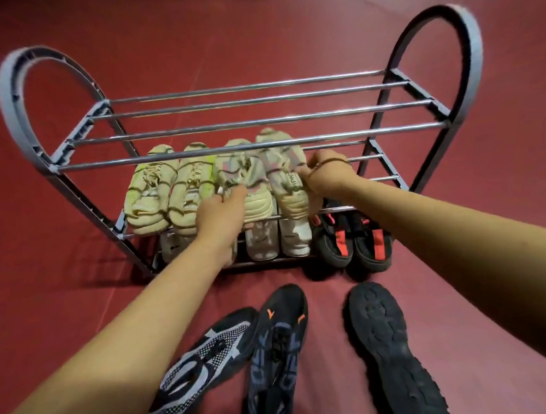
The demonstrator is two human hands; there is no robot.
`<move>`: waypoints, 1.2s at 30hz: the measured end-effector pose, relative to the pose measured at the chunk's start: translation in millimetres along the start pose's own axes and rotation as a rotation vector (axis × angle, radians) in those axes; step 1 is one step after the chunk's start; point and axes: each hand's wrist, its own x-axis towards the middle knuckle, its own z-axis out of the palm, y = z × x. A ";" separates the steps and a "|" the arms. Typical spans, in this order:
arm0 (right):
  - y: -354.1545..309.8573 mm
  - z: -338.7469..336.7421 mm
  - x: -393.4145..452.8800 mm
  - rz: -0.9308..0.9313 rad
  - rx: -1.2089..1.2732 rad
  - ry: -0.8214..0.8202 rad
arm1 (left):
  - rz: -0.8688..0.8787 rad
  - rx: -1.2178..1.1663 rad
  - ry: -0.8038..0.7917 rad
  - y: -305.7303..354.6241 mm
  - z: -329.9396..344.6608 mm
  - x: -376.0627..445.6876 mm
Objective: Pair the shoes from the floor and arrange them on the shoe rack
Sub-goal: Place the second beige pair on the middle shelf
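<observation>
Nearest the camera, three dark shoes lie on the red floor (80, 296): a black knitted trainer with a white woven pattern (204, 362), a black-and-blue mesh trainer with orange tabs (279, 349) touching it, and, a little apart to the right, a black shoe turned over to show its lumpy rubber sole (390, 352). Beyond them stands the grey plastic shoe rack with chrome rails (249, 144), its arched ends rising at both sides.

The step in hand appears to be seating a pair on the middle shelf. The left hand (224, 215) grips the heel of one cream-and-pink knitted trainer (241, 176), and the right hand (323, 172) pinches the collar of its mate (284, 171); both shoes rest on the rails beside a cream-and-lime laced pair (166, 187). Below sit white shoes (294, 237) and a black pair with red straps (349, 237).

Next, the hands would likely release, then gather the floor shoes; the overturned one needs righting, and whether it matches either trainer cannot be told. The top shelf is bare.
</observation>
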 end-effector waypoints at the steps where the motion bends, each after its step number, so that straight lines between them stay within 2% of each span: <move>1: 1.6 2.2 5.5 0.017 -0.071 0.000 | 0.035 0.131 0.004 -4.2 4.2 2.9; 3: 5.5 3.3 0.0 -0.006 -0.047 0.033 | 0.168 0.346 0.027 -16.0 9.8 -2.4; 6: 23.3 2.7 -29.1 -0.115 0.169 0.013 | 0.297 0.383 0.047 -33.7 4.5 -9.3; 7: 29.5 3.0 -38.1 -0.172 0.119 -0.025 | 0.346 0.412 0.043 -37.7 1.0 -6.7; 9: 40.4 10.0 -50.6 -0.293 -0.159 -0.096 | 0.440 0.503 0.027 -40.3 -5.4 -2.1; 11: 41.4 15.4 -51.7 -0.357 -0.325 0.002 | 0.500 0.532 0.018 -35.1 -5.3 0.5; 13: 32.9 12.4 -50.4 -0.335 -0.225 0.166 | 0.511 0.488 0.021 -28.1 -3.4 1.2; 17: 41.0 -0.7 -55.7 -0.267 -0.169 0.257 | 0.572 0.401 0.033 -17.9 4.1 -0.8; 20: 59.5 -19.6 -64.4 -0.215 -0.143 0.358 | 0.545 0.404 -0.048 -15.3 22.3 -2.4; 22: 69.5 -38.5 -67.6 -0.194 -0.231 0.402 | 0.509 0.426 -0.103 -15.4 34.2 -3.5; 26: 94.0 -69.8 -64.8 -0.102 -0.591 0.365 | 0.532 0.455 -0.191 -11.2 52.0 -3.7; 29: 107.8 -72.8 -63.3 -0.196 -0.856 0.425 | 0.595 0.402 -0.258 -4.8 71.6 -3.9; 31: 104.2 -72.9 -63.7 -0.232 -0.925 0.439 | 0.619 0.387 -0.277 -1.6 90.7 -6.1; 36: 90.7 -65.4 -56.6 -0.227 -0.937 0.253 | 0.622 0.411 -0.216 -3.2 120.6 -15.3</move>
